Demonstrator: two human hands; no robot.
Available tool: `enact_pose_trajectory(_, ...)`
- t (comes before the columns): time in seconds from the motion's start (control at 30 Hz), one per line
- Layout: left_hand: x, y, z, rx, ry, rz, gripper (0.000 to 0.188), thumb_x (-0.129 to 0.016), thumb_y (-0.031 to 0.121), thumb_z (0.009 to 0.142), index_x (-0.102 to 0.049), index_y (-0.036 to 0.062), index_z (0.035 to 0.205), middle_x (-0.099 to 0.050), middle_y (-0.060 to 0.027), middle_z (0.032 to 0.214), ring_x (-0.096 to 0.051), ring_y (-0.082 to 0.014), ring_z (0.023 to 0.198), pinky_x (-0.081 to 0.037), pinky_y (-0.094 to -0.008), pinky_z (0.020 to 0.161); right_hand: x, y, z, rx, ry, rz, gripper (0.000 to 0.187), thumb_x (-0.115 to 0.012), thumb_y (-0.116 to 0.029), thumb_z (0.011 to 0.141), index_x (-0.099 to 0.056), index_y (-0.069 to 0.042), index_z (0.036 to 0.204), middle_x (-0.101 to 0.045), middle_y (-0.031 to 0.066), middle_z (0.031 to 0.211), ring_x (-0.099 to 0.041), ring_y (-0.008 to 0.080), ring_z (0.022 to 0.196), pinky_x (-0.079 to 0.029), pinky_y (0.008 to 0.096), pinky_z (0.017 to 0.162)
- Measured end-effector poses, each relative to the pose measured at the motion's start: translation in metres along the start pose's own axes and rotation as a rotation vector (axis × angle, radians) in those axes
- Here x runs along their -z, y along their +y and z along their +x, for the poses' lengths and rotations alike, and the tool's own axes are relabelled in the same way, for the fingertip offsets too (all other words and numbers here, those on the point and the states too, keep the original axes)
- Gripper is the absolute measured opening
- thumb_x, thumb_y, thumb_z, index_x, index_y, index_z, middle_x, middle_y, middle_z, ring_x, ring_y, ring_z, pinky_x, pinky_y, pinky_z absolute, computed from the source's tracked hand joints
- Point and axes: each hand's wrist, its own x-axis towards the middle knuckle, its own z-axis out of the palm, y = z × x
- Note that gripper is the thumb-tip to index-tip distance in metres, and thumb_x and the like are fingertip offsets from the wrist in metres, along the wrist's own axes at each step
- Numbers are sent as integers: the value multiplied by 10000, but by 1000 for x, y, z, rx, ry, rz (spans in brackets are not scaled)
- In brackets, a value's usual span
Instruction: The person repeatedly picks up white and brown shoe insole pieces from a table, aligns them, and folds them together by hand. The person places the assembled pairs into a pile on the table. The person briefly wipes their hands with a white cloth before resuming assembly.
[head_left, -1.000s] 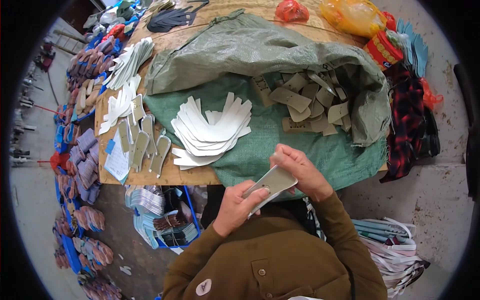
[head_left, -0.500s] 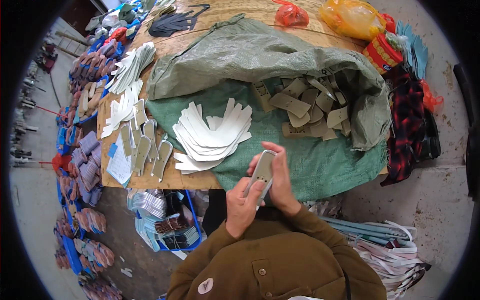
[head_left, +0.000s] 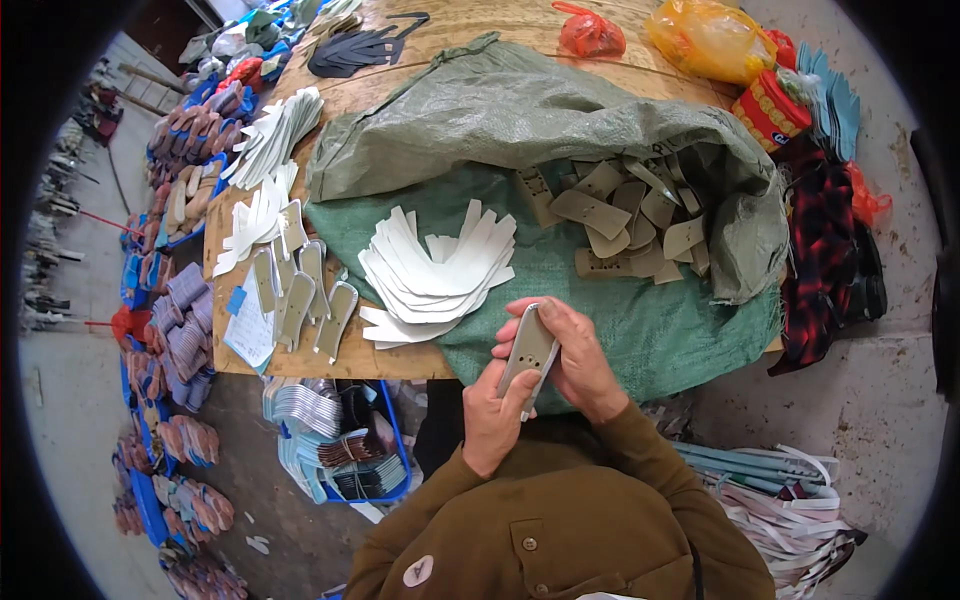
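Note:
Between my hands, just off the table's front edge, is a beige insole board (head_left: 530,345) with a pale rim and a few small holes. My left hand (head_left: 492,408) is closed around its lower end, thumb on the face. At its rounded top, my right hand (head_left: 580,365) grips the board, with the thumb near the edge. Behind them lies a fanned stack of white curved strips (head_left: 425,275). More beige boards (head_left: 605,215) without a pale rim are heaped in the mouth of a green woven sack (head_left: 560,330). Several rimmed boards (head_left: 296,308) lie at the left.
Left on the wooden table (head_left: 400,365) are more white strips (head_left: 275,140) and a paper sheet (head_left: 250,333). A blue crate (head_left: 398,455) of bundled parts stands below. A red bag (head_left: 590,35) and a yellow bag (head_left: 710,40) sit at the back. Bundled strips (head_left: 775,520) hang at right.
My right hand has gone from fingers stretched up beside the board to thumb and fingers closed on its top end. The left grip stays. The whole view has shifted slightly.

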Motion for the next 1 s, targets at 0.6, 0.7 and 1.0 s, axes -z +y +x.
enact_pose_trajectory(0.6,26,14,14,519,-525,-542,418,-485,306,1027,-481,-43,1258,-618,-99,955,-622,-171,779,-537,-305,708,3,-5,-11,-22,82,-373,241,-537,-241,992,-496,-50,1133,-564,10,958,-514,50,758,-436,212,650)
enact_pose_trajectory(0.7,29,5,10,520,-505,-600,430,-486,317,1027,-481,-44,1262,-609,-89,935,-601,-160,749,-531,-303,681,-2,-6,-16,-28,18,-423,376,-526,-225,998,-438,-28,1306,-587,42,1009,-542,56,790,-477,231,700)
enact_pose_trajectory(1.0,30,8,7,546,-467,-635,735,-333,618,985,-470,-38,1287,-557,-73,847,-562,-167,678,-504,-308,597,8,0,-10,58,-45,-590,573,-537,-146,988,-282,-67,1495,-550,105,1178,-611,103,746,-527,263,709)
